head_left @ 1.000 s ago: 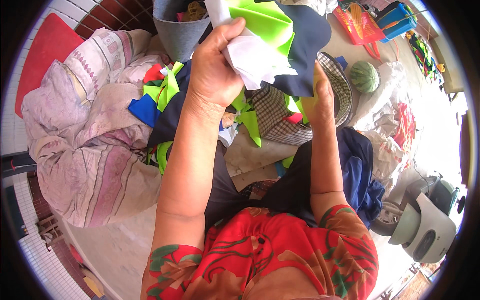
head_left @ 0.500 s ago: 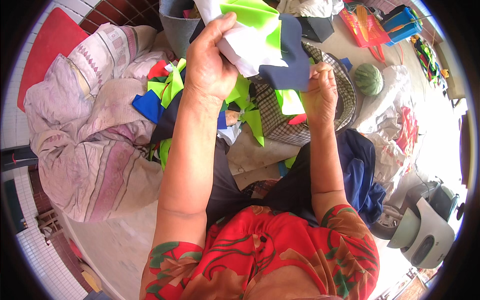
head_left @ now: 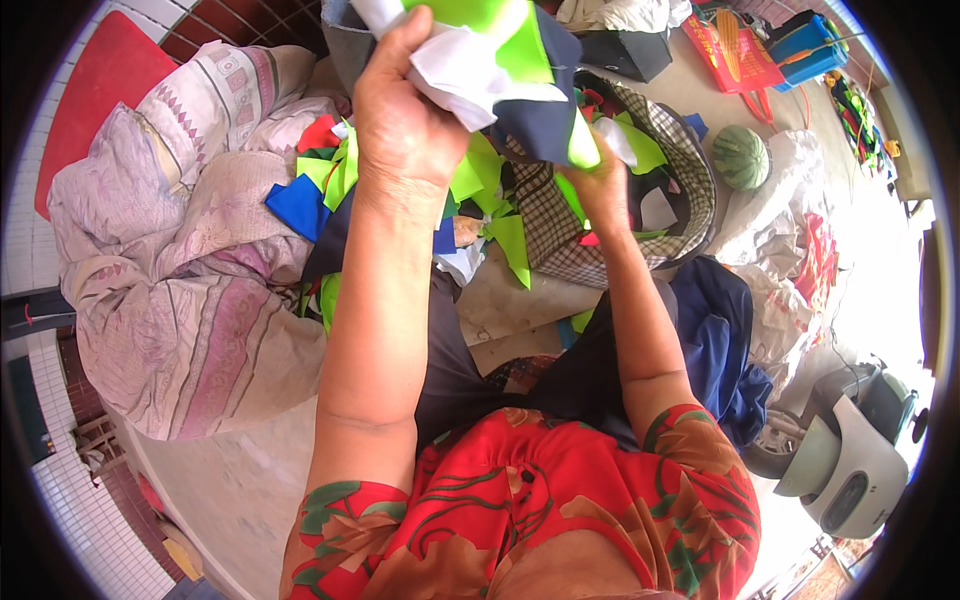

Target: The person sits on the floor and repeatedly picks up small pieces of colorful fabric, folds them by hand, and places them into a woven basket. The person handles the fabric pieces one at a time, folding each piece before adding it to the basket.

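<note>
My left hand (head_left: 405, 115) is raised high and grips a bundle of cloth pieces (head_left: 500, 60), white, bright green and dark navy. My right hand (head_left: 597, 185) is lower, to the right, pinching the bundle's lower green edge. Below both hands lies a heap of fabric scraps (head_left: 330, 185) in green, blue, red and black. A checkered cloth bag (head_left: 560, 240) full of scraps sits under my right hand.
A large pinkish patterned sack (head_left: 180, 300) fills the left. A grey bucket (head_left: 340, 40) stands behind the scraps. A watermelon (head_left: 742, 157) lies at the right, with a red bag (head_left: 735, 55), a blue cloth (head_left: 720, 340) and a grey-white machine (head_left: 850, 460) nearby.
Both hands have lifted the cloth bundle higher and a little farther away. My right hand has moved in closer beneath the bundle.
</note>
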{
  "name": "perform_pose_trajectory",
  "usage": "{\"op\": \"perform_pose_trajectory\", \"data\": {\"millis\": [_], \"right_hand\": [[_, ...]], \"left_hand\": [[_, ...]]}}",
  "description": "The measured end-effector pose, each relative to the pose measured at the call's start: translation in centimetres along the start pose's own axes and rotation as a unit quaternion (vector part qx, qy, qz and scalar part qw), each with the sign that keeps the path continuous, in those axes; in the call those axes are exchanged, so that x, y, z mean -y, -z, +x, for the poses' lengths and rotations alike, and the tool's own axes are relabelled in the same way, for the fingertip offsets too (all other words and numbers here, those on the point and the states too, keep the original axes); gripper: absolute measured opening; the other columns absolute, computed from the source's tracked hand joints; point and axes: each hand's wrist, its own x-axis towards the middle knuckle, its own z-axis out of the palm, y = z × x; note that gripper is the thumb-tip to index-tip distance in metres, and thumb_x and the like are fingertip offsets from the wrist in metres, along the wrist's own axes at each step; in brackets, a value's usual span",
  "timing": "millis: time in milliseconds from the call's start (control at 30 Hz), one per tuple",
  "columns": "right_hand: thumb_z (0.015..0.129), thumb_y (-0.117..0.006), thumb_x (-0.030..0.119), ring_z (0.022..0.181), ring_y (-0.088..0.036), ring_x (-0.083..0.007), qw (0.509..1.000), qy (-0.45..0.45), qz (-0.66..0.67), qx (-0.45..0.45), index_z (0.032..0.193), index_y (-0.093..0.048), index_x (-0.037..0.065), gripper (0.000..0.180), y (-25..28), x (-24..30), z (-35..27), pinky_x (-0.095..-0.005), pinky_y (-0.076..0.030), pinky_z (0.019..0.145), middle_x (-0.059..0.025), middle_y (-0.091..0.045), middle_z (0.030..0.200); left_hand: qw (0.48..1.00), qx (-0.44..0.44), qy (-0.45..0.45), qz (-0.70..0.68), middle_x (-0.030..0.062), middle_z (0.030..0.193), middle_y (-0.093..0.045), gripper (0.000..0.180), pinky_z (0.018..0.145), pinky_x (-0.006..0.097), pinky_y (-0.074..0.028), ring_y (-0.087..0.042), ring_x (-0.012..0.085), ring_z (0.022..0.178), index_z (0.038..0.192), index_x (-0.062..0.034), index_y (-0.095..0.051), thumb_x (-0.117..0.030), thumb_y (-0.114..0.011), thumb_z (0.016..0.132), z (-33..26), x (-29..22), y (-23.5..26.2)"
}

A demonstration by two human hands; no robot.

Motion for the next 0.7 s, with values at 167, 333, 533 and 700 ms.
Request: {"op": "perform_pose_trajectory", "data": {"millis": [167, 333, 533, 700], "right_hand": [[0.074, -0.061, -0.008, 0.082, -0.061, -0.0108, 0.985, 0.000, -0.069, -0.156, 0.109, -0.062, 0.005, 0.037, 3.9, -2.5, 1.7, -0.0234, -0.047, 0.075, -0.0082, -0.067, 0.091], [0.089, -0.055, 0.014, 0.079, -0.059, -0.0137, 0.945, -0.074, 0.225, -0.228, 0.102, -0.060, 0.000, 0.020, 6.3, -4.2, 2.3, -0.0249, -0.047, 0.071, -0.0062, -0.064, 0.089], [0.089, -0.055, 0.019, 0.088, -0.063, -0.0209, 0.972, -0.023, 0.155, -0.175, 0.115, -0.057, 0.002, 0.031, 5.5, -2.9, 2.3, -0.0285, -0.050, 0.077, -0.0062, -0.065, 0.096], [0.083, -0.063, 0.014, 0.099, -0.062, -0.0188, 0.988, 0.060, -0.082, -0.119, 0.121, -0.054, 0.007, 0.040, 3.0, 0.0, 1.6, -0.0299, -0.048, 0.086, -0.0082, -0.064, 0.110]], "left_hand": [[0.988, -0.135, -0.077, 0.003, 0.0068, 0.105, -0.062, 0.032, 0.090, 0.044, -0.038, -0.057, 0.0251, 0.099, 0.113, -0.0063, -0.054, -0.025, -0.053, 0.088, 0.4, -1.2, 0.9], [0.975, -0.170, -0.142, -0.019, 0.0061, 0.100, -0.062, 0.027, 0.079, 0.037, -0.049, -0.061, 0.0230, 0.090, 0.109, -0.0048, -0.053, -0.022, -0.054, 0.088, 0.5, -2.2, 1.8], [0.986, -0.141, -0.077, 0.039, 0.0058, 0.109, -0.062, 0.033, 0.098, 0.042, -0.036, -0.056, 0.0224, 0.106, 0.114, -0.0090, -0.055, -0.024, -0.058, 0.085, 0.4, -0.8, 0.5], [0.994, -0.082, 0.041, 0.052, 0.0069, 0.098, -0.064, 0.032, 0.080, 0.033, -0.050, -0.062, 0.0189, 0.090, 0.108, -0.0023, -0.056, -0.014, -0.066, 0.081, 0.0, 1.8, -0.2]]}}
